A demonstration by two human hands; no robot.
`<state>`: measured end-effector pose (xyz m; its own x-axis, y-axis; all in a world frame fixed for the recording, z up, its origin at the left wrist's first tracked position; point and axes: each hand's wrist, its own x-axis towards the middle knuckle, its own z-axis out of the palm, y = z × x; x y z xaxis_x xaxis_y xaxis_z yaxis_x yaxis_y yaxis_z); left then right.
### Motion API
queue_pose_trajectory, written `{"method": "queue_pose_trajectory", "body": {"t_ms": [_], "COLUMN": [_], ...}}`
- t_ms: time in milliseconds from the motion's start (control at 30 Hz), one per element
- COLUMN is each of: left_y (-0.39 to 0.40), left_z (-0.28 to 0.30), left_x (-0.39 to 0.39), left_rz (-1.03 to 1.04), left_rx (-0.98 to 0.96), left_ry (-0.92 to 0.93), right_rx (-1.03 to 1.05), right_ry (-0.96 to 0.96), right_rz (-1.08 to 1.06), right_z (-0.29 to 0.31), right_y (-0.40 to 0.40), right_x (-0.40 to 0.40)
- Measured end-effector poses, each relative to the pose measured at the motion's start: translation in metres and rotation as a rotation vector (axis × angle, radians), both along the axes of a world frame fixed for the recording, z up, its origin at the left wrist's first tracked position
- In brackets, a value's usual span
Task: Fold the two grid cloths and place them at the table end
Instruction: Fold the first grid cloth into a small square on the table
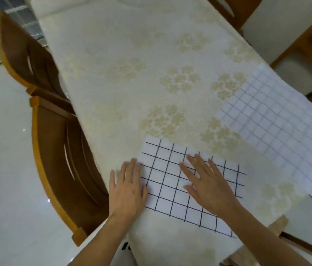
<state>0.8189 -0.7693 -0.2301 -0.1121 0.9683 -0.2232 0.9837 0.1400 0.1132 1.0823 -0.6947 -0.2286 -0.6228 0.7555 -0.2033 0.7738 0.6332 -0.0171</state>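
Observation:
A white cloth with a bold black grid (172, 179) lies flat as a folded rectangle near the table's front edge. My left hand (127, 187) rests palm down at its left edge, fingers spread, partly on the tablecloth. My right hand (207, 185) presses flat on the middle of the same cloth with fingers apart. A second white cloth with a faint, finer grid (278, 121) lies spread out at the right side of the table, its far corner hanging over the right edge. Neither hand grips anything.
The table (132, 54) carries a cream tablecloth with pale flower prints and stretches away from me. Two brown wooden chairs (59, 160) stand along its left side. Another chair (308, 60) stands at the right, and one more at the far end.

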Motion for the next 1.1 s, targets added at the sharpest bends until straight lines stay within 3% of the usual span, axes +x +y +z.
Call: {"method": "queue_pose_trajectory", "body": {"t_ms": [433, 867, 1100], "left_y": [-0.012, -0.017, -0.012], "left_z": [-0.007, -0.028, -0.034], "left_x": [-0.001, 0.006, 0.013], "left_rz": [0.211, 0.363, 0.436], "left_rx": [-0.02, 0.059, 0.11], "left_ry": [0.113, 0.025, -0.032], "right_rx": [-0.025, 0.0, -0.084], "right_ry": [0.049, 0.043, 0.273], "right_rz": [0.451, 0.912, 1.058], "right_z": [-0.022, -0.04, -0.047], "right_y": [0.086, 0.132, 0.137], "right_x": [-0.072, -0.138, -0.152]}}
